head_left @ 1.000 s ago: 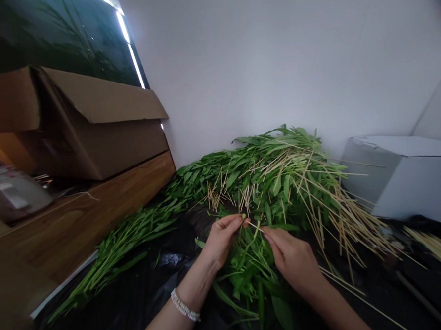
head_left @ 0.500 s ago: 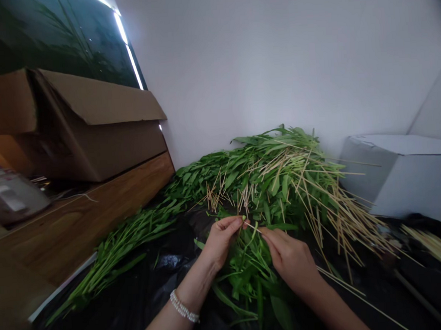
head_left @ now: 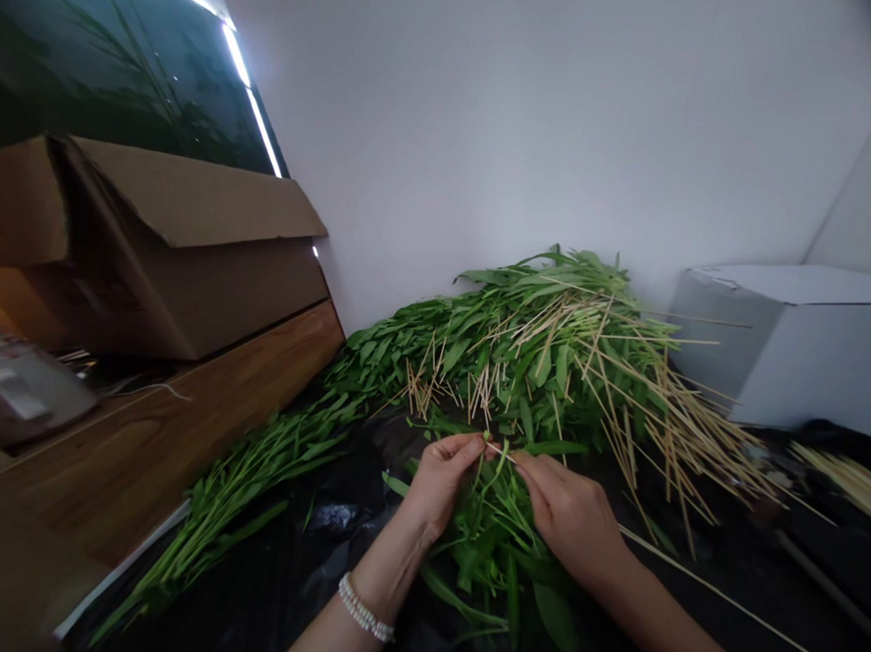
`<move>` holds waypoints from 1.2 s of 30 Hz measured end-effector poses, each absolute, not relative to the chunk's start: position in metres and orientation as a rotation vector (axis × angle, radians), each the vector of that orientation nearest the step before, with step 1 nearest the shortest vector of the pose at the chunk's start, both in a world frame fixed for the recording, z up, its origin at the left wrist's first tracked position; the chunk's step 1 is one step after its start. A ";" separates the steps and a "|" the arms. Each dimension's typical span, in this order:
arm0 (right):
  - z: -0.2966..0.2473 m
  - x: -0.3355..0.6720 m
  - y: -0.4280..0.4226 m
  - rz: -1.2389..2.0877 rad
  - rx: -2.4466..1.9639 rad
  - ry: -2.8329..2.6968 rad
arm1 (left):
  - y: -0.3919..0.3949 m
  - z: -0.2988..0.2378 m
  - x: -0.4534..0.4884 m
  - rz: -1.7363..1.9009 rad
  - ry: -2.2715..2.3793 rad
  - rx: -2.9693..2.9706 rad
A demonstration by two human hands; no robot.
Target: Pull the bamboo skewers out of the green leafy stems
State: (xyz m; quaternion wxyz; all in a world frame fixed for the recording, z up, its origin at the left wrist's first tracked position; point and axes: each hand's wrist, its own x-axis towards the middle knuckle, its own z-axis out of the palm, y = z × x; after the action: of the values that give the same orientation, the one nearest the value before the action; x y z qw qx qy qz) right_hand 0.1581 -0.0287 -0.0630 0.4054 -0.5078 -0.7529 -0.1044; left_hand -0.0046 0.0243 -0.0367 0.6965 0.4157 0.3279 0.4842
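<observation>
In the middle, my left hand (head_left: 441, 483), a beaded bracelet on its wrist, pinches a pale green stem end (head_left: 488, 437) between thumb and fingers. Close by on the right, my right hand (head_left: 574, 516) is closed on a thin wooden skewer (head_left: 512, 457) that points towards the left fingertips. A green stem (head_left: 503, 454) is bent over the skewer; whether it is pierced I cannot tell. Leafy greens (head_left: 493, 549) hang below and between my hands. Behind them lies a heap of the same long-leaved greens (head_left: 414, 342), with many skewers (head_left: 661, 401) sticking out.
Loose stalks (head_left: 218, 521) spread over black plastic (head_left: 332, 568) on the left. An open cardboard box (head_left: 211, 281) sits on a wooden surface (head_left: 261, 376). To the right are a white box (head_left: 828, 351) and a bundle of skewers (head_left: 859, 492). A pale wall (head_left: 541, 113) rises behind.
Both hands stay nearly in place. The left fingertips have shifted slightly right and down, nearer the skewer, and the stem end between them has moved along.
</observation>
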 end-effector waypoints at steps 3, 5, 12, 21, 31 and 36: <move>-0.064 0.157 -0.028 -0.259 -1.295 -1.905 | 0.024 -0.038 -0.004 1.067 0.745 0.932; -0.065 0.157 -0.028 -0.268 -1.305 -1.899 | 0.024 -0.038 -0.003 1.067 0.763 0.943; -0.066 0.155 -0.028 -0.260 -1.325 -1.891 | 0.023 -0.045 0.000 1.058 0.815 0.990; -0.057 0.161 -0.028 -0.337 -1.291 -1.813 | 0.025 -0.038 -0.004 1.119 0.866 1.231; -0.039 0.199 -0.023 -0.512 -1.425 -1.471 | 0.032 -0.038 -0.011 1.214 0.961 1.665; -0.038 0.200 -0.023 -0.481 -1.438 -1.453 | 0.035 -0.040 -0.013 1.174 1.031 1.857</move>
State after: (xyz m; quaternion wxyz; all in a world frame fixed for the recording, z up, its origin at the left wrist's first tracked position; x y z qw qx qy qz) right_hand 0.2004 -0.0233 -0.0376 0.4974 -0.5940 -0.6002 -0.1989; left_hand -0.0131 0.0347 -0.0400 0.3499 0.7169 0.3979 0.4531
